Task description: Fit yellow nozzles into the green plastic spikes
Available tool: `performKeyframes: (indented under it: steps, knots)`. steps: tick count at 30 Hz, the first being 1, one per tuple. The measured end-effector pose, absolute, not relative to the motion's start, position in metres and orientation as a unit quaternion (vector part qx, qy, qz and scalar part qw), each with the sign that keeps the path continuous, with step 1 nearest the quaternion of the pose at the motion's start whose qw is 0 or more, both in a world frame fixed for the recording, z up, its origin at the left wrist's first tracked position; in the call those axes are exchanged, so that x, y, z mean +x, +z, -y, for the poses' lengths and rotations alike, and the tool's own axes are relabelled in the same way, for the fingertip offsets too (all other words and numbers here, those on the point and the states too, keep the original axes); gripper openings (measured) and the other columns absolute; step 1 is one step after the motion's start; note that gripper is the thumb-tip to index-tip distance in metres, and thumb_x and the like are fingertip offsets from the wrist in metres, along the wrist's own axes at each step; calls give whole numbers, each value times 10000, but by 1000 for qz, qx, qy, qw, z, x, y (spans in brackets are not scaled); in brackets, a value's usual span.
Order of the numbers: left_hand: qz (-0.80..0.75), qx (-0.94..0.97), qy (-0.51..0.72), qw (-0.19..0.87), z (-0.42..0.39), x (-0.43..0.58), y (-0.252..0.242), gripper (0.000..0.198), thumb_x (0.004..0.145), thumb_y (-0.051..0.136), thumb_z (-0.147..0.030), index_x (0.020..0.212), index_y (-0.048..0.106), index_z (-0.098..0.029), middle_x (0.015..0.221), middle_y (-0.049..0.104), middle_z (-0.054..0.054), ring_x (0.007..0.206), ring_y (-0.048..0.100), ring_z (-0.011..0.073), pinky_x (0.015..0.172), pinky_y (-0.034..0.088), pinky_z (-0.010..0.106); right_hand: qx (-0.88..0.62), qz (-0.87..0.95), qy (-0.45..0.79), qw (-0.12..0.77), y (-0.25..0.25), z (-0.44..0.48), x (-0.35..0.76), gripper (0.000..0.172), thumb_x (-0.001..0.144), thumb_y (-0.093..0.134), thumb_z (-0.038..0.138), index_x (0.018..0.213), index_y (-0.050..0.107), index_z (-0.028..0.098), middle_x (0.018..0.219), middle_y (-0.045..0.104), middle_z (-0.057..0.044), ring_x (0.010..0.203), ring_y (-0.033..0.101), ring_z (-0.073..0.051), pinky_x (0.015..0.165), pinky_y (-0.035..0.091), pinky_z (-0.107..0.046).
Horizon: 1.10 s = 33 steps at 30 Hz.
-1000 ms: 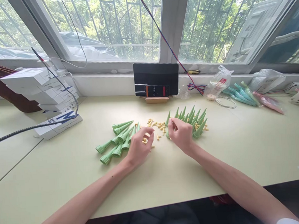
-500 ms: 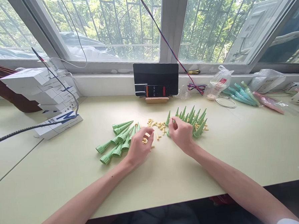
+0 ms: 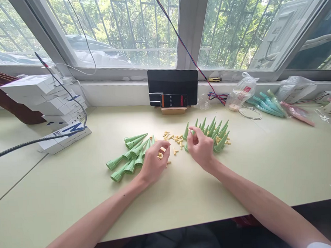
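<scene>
My left hand (image 3: 154, 159) rests over the table beside hollow green plastic cones (image 3: 131, 166) lying on their sides. Its fingers are curved, with a gap between thumb and forefinger and nothing visible in it. Small yellow plastic pegs (image 3: 179, 138) are scattered between my hands, and some lie partly under the left one. At the near left of a cluster of upright green cones (image 3: 211, 131), my right hand (image 3: 200, 146) has its fingers curled and thumb and forefinger close together. Whatever may be in that pinch is too small to make out.
A black tablet (image 3: 173, 83) and a phone (image 3: 173, 100) with a timer lean on a cardboard stand at the back. White boxes (image 3: 33, 90) are stacked at the left, with a black cable (image 3: 44, 139) across one. Plastic bags (image 3: 243, 90) lie at the back right.
The fingertips of my right hand have shifted slightly, while my left hand keeps its place. Another person's fingertips at the right edge have gone out of view.
</scene>
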<state>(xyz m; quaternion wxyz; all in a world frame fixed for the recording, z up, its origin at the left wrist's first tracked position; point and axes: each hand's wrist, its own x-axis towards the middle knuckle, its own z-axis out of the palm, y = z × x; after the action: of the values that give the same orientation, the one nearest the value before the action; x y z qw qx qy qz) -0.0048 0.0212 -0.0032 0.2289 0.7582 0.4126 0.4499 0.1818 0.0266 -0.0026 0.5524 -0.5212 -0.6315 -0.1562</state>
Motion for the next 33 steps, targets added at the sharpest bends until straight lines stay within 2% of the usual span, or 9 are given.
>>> performKeyframes:
  steps: [4,7,14,18,21,29,33]
  knots:
    - [-414,758,451,225,-21,-5,-4,109,920,542,-251,960,632,-202,933,683,25,736,648,127,615,559,234,-472,636,-154,591,-1,-23,178,148,925,522,178,1033,623,167,497,518,79,405,461,-69,473,382,-180]
    - [-410,761,456,214,-21,-5,-4,104,917,538,-227,952,631,-200,937,687,25,759,646,130,666,561,251,-424,672,-149,588,-3,-19,175,130,923,523,161,1014,613,183,498,514,88,388,439,-58,471,382,-177]
    - [-419,757,464,190,-23,-6,-2,112,913,519,-195,938,627,-201,937,668,26,788,625,141,735,542,290,-396,819,-47,412,-11,-16,170,245,982,379,200,988,623,194,636,654,10,483,515,-87,491,358,-207]
    - [-432,753,464,174,-22,-7,-1,102,904,523,-191,927,621,-207,928,656,28,824,632,164,715,525,299,-378,861,15,340,-13,-18,169,207,980,407,174,1003,613,182,795,703,-35,624,582,-117,555,356,-220]
    - [-437,753,463,167,-21,-6,1,106,902,519,-175,910,619,-210,928,650,28,868,629,176,765,519,315,-381,876,42,294,-14,-19,170,174,976,432,163,977,605,178,796,680,-39,676,583,-138,594,349,-230]
    - [-465,761,426,154,-21,-7,2,115,889,520,-163,918,618,-215,980,638,45,991,609,216,890,489,372,-391,879,50,268,-14,-18,171,170,974,444,148,920,603,172,749,632,-20,638,523,-130,588,305,-233]
    - [-465,776,396,156,-23,-8,-1,116,881,529,-160,929,620,-214,1009,643,54,1019,609,226,903,490,378,-394,878,47,269,-13,-18,170,169,968,460,144,870,594,176,702,601,-4,604,492,-123,573,289,-233]
